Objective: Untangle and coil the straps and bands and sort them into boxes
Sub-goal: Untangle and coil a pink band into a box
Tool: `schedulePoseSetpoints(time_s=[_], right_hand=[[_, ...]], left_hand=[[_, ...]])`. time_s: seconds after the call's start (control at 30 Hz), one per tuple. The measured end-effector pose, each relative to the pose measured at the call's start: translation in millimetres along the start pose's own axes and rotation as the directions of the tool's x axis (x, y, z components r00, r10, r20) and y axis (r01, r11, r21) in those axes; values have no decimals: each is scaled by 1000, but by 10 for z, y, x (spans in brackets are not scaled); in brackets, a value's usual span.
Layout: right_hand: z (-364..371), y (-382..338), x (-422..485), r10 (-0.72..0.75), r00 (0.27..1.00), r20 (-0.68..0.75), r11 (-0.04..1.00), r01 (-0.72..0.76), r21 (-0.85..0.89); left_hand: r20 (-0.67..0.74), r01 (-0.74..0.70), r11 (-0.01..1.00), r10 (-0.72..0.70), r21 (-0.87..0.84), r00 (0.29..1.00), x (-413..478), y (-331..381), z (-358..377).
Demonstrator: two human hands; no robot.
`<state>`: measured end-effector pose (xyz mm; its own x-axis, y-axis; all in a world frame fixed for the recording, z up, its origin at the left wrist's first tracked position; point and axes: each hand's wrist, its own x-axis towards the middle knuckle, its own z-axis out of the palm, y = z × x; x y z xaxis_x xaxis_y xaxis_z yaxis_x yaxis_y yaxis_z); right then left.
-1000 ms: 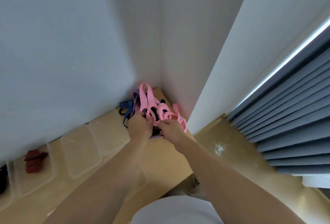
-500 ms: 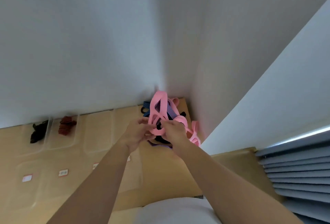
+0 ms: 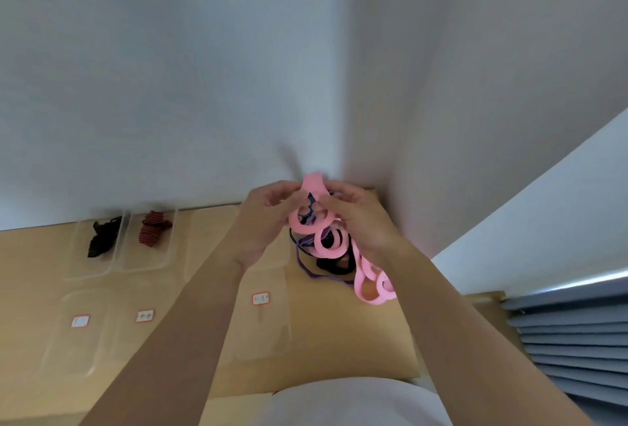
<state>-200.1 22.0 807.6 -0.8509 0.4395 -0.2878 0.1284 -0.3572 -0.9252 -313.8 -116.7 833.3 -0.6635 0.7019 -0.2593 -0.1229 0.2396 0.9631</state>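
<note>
Wooden worktop [image 3: 339, 340] carries small red-edged labels [image 3: 260, 298], their writing too blurred to read. Above it, the raised left hand [image 3: 268, 221] and right hand [image 3: 362, 223] pinch a pink band [image 3: 331, 250] in curled fingers [image 3: 282, 193], lifted over the tangle [image 3: 328, 266] in the far corner. Beyond, to the left, clear boxes [image 3: 142, 267] hold a black strap [image 3: 102, 237] and a red-striped strap [image 3: 153, 232].

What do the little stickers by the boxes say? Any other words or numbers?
Left sticker, red edge, on the table or a clear lid: too blurred to read.
Middle sticker, dark edge, same row: dark marks, too blurred to read.
Right sticker, red edge, same row: faint marks, too blurred to read.
No other words or numbers show.
</note>
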Motion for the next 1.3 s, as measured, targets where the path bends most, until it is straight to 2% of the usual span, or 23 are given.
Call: schedulePoseSetpoints(time_s=[0.1,0.3,0.4,0.5,0.67,0.8,0.97,1.3], right_hand=[[11,-225,-80,-55,998,-18,997,56,55],[146,-610,-350,-208,963,-172,977,214,13],[254,-735,-481,-286,929,-233,957,264,-123],[391,-840,-600,-381,868,-318,907,285,-308],[551,-951,-761,-495,825,-272,846,386,-369],[687,-982,-867,-538,779,-322,824,406,-395],[783,-1066,-982,-560,740,-373,821,437,-367],[963,-1325,-1156,-601,728,-331,799,526,-292]], left_hand=[[31,-111,992,110,55,994,21,200,17],[153,-241,969,231,53,961,-40,558,30],[153,-269,961,258,57,954,-106,717,-11],[137,-374,923,361,88,922,-150,820,-90],[185,-514,851,491,110,852,-222,968,-208],[234,-548,836,528,26,816,-288,1055,-258],[224,-590,806,566,48,793,-362,1172,-260],[213,-609,793,599,-27,772,-481,1374,-369]])
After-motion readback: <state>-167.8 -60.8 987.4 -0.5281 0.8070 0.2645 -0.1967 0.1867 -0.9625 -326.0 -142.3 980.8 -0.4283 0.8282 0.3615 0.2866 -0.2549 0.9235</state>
